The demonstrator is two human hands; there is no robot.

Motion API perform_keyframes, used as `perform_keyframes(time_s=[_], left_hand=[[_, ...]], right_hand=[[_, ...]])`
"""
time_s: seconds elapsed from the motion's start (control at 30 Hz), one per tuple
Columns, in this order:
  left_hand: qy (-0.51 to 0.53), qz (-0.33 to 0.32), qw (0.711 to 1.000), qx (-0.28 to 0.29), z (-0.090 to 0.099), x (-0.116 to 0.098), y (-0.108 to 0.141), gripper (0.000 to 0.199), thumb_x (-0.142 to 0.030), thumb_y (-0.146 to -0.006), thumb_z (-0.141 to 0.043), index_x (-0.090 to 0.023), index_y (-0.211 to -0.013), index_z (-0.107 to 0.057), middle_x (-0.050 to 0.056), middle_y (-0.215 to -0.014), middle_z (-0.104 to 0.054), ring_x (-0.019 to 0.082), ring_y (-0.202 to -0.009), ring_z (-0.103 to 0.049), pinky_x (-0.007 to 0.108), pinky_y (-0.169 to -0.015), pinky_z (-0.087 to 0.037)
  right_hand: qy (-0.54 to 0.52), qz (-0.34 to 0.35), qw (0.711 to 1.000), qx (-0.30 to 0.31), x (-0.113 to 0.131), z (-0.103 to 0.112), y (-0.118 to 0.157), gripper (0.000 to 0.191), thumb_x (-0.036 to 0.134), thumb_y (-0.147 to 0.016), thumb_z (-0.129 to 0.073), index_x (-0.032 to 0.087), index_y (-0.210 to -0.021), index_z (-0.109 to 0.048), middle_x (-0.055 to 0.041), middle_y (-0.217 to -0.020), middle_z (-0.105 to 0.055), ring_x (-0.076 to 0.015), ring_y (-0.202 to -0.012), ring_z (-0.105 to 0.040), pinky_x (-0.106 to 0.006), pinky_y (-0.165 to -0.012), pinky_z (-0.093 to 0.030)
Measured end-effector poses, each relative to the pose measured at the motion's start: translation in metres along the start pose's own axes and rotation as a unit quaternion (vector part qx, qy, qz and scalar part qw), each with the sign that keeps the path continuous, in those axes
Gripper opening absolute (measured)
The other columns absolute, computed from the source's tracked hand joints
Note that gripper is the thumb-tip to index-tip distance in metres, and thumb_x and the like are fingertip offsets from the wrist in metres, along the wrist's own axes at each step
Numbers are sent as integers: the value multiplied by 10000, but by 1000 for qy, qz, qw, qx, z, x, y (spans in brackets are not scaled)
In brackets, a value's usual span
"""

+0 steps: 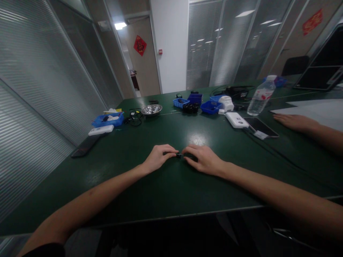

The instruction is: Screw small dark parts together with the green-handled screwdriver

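Observation:
Over the green table [128, 200], my left hand [158, 157] pinches a small black piece [178, 155] between thumb and fingertips. From that piece a thin, shiny bit points right, towards my other hand; its kind is too small to make out. My right hand [205, 159] is curled, thumb and fingertips drawn close together at the shiny end. Whether those fingertips grip it or only touch it is hard to see. Both hands are low over the tabletop, fingertips almost meeting.
Further back stand a metal bowl [152, 110], blue trays [211, 107], black cables [134, 117] and a water bottle [262, 96]. A white power bank [237, 120] and a phone [260, 127] lie to the right, near another person's hand [297, 122]. At left lie a blue basket [108, 120] and another phone [87, 145].

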State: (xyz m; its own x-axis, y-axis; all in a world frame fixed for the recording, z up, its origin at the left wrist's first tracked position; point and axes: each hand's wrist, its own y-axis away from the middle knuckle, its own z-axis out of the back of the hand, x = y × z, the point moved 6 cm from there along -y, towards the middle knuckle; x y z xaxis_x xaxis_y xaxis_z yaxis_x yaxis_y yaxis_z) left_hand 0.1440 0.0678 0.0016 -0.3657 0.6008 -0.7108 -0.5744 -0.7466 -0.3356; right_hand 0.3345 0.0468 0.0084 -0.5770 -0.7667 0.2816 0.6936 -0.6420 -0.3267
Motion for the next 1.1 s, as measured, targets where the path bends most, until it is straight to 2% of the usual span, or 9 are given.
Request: perform_keyframes(time_s=[0.3, 0.47, 0.67, 0.73, 0.8, 0.9, 1.1], left_hand=[[18, 5, 1000, 20, 0, 0, -1, 208, -227, -982, -659, -195, -1138, -793, 72, -1124, -728, 200, -1030, -683, 320, -941, -513], [-15, 21, 999, 41, -3, 2, -2, 306, -225, -967, -673, -207, -1264, -743, 76, -1095, -706, 190, -929, -652, 315, -849, -506], [39, 41, 998, 33, -7, 6, -3, 533, -229, -962, -678, -194, -1481, -561, 74, -1084, -706, 178, -948, -645, 312, -853, -510], [30, 38, 998, 30, -7, 4, -2, 444, -239, -962, -676, -187, -1400, -623, 75, -1094, -707, 178, -952, -647, 311, -851, -513], [0, 25, 999, 27, -6, -2, 0, 287, -248, -963, -672, -180, -1239, -711, 78, -1102, -701, 182, -960, -647, 312, -849, -515], [-49, -2, 998, 26, -5, -12, 1, 171, -262, -954, -680, -184, -1091, -747, 81, -1098, -689, 199, -980, -645, 326, -848, -521], [-99, -52, 991, 70, -13, -22, -9, 200, -223, -991, -620, -205, -1176, -694, 97, -1261, -676, 243, -1194, -618, 411, -1040, -498]], right_hand=[[-24, -4, 1000, -16, -3, -2, 0, 236, 343, -1051, -531, 218, -1222, -633, -74, -1095, -686, -202, -878, -655, -327, -764, -479], [-56, -26, 997, -41, -7, 3, -3, 227, 336, -1033, -553, 212, -1196, -652, -75, -1094, -708, -209, -915, -663, -335, -794, -482], [-29, -111, 992, -57, -27, 10, -4, 200, 350, -993, -590, 227, -1113, -692, -42, -960, -735, -206, -801, -656, -326, -706, -442], [-24, -138, 989, -55, -34, 12, -4, 208, 362, -986, -591, 232, -1105, -703, -39, -949, -742, -206, -791, -659, -321, -688, -434], [-21, -153, 986, -55, -39, 13, -4, 221, 373, -985, -588, 233, -1107, -709, -43, -969, -750, -211, -807, -668, -320, -693, -439], [-23, -157, 985, -62, -42, 13, -4, 235, 380, -985, -585, 229, -1112, -712, -55, -996, -758, -218, -839, -680, -324, -720, -460], [-37, -140, 988, -61, -37, 11, -5, 224, 363, -984, -590, 226, -1114, -710, -55, -978, -761, -224, -843, -690, -327, -738, -483]])
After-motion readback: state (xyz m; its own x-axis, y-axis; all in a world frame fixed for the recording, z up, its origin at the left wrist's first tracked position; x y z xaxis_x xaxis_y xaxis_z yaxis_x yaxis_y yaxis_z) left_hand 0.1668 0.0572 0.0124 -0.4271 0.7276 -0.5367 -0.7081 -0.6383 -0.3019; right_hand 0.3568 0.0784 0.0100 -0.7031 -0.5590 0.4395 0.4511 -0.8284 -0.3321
